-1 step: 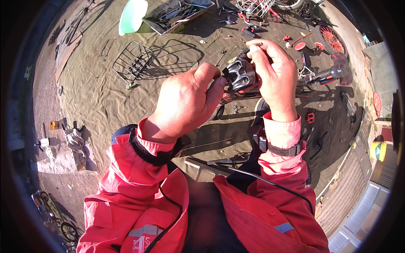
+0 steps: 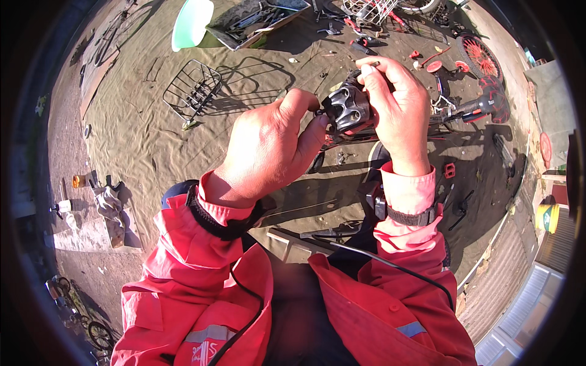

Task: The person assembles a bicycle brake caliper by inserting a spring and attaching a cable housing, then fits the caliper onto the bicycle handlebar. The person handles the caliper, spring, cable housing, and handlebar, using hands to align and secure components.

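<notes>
A black bicycle handlebar stem (image 2: 347, 107), with a glossy clamp face and several bolt holes, is held up in front of me. My right hand (image 2: 400, 110) grips its right side, fingers closed. A small bolt-like piece (image 2: 374, 63) sticks out between that hand's thumb and forefinger. My left hand (image 2: 268, 143) is closed in a pinch at the stem's left edge. Between its thumb and forefinger shows a small dark piece (image 2: 318, 113), too small to name. Behind the stem, partly hidden by it and my hands, a red and black bicycle frame (image 2: 360, 135) lies on the ground.
A brown ground cloth (image 2: 134, 134) spreads below. On it are a black wire rack (image 2: 193, 88), a green basin (image 2: 191, 24), a tool tray (image 2: 256, 27), a red-spoked wheel (image 2: 480, 58), a red pedal (image 2: 450, 170) and several loose bike parts. A low stool (image 2: 293, 244) is beneath me.
My left thumb and forefinger have shifted very slightly, and the small dark piece between them shows more. The right hand and the stem stay where they were.
</notes>
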The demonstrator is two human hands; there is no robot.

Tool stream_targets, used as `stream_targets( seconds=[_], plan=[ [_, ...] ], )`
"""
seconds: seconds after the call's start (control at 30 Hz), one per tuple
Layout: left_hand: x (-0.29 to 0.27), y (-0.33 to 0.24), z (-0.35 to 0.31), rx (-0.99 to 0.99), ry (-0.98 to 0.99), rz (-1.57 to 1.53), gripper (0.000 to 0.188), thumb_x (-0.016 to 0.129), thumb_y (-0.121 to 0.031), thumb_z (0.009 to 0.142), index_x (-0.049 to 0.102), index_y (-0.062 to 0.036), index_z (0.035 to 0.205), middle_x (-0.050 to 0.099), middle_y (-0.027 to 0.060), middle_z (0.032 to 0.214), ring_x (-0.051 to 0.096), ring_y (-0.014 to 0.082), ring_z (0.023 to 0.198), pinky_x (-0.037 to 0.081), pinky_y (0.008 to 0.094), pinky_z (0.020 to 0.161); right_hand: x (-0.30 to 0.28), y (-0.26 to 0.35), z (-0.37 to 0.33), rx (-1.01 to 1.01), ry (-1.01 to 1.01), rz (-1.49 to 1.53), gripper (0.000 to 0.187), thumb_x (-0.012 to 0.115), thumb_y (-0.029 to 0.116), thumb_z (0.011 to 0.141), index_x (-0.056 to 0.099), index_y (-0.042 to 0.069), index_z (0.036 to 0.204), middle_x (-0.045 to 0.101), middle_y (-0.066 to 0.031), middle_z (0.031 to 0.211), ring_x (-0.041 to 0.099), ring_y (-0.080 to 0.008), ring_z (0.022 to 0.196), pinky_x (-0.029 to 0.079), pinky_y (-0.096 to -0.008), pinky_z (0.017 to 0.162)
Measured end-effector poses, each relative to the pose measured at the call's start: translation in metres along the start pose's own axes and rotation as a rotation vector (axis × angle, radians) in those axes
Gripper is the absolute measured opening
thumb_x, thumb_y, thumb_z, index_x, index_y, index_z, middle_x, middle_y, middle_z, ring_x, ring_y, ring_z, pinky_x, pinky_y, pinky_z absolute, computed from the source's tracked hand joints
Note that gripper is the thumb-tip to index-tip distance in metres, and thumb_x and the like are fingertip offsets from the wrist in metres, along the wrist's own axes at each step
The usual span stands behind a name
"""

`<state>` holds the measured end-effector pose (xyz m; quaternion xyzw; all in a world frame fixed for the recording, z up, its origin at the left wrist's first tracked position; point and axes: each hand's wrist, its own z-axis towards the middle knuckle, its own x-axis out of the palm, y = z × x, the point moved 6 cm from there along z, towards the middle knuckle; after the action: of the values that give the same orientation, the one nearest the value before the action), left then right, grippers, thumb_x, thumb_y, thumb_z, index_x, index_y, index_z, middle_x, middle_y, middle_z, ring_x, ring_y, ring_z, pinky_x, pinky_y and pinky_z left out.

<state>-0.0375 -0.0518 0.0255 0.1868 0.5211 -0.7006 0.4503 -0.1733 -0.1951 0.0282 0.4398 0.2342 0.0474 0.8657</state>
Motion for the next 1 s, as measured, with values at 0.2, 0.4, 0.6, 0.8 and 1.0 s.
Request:
stream_targets(
  seconds=[0.2,0.4,0.6,0.8,1.0],
  plan=[
    [0.002,0.000,0.002,0.001,-0.025,-0.052,0.015,0.067,-0.016,0.098,0.058,-0.0057,0.104,0.066,0.0161,0.072,0.067,0.0396,0.064,0.052,0.0478,0.057,0.000,-0.001,-0.001,0.001,0.008,-0.011,0.013,0.068,0.009,0.098,0.075,0.001,0.105,0.075,-0.0118,0.088,0.073,-0.0194,0.070,0.056,-0.0330,0.061],
    [0.005,0.004,0.000,-0.065,-0.014,-0.116,0.014,0.066,-0.016,0.100,0.058,-0.0046,0.103,0.066,0.0170,0.071,0.067,0.0406,0.065,0.053,0.0481,0.058,-0.001,0.001,-0.001,0.021,0.009,-0.032,0.012,0.068,0.009,0.098,0.075,0.000,0.104,0.076,-0.0124,0.090,0.074,-0.0216,0.074,0.057,-0.0337,0.066],
    [0.003,0.008,-0.002,-0.118,0.038,-0.162,0.013,0.063,-0.015,0.104,0.060,-0.0031,0.108,0.067,0.0186,0.078,0.069,0.0401,0.072,0.053,0.0452,0.064,0.000,0.000,0.000,0.002,0.002,-0.045,0.011,0.069,0.008,0.097,0.074,0.001,0.103,0.077,-0.0140,0.093,0.075,-0.0260,0.081,0.058,-0.0347,0.074],
    [0.021,0.021,-0.016,-0.303,0.089,-0.388,0.017,0.061,-0.017,0.106,0.059,-0.0007,0.109,0.066,0.0202,0.082,0.068,0.0392,0.077,0.052,0.0455,0.069,-0.001,-0.003,-0.001,-0.028,0.002,-0.049,0.011,0.069,0.008,0.097,0.075,0.001,0.103,0.077,-0.0139,0.093,0.076,-0.0252,0.082,0.058,-0.0339,0.075],
    [0.033,0.026,-0.039,-0.502,0.138,-0.699,0.017,0.063,-0.015,0.106,0.059,0.0009,0.111,0.059,0.0074,0.076,0.055,0.0161,0.070,0.046,0.0337,0.064,0.000,-0.005,-0.001,0.007,0.013,-0.028,0.012,0.070,0.009,0.097,0.075,0.001,0.104,0.076,-0.0129,0.090,0.074,-0.0237,0.078,0.057,-0.0340,0.072]
  ],
)
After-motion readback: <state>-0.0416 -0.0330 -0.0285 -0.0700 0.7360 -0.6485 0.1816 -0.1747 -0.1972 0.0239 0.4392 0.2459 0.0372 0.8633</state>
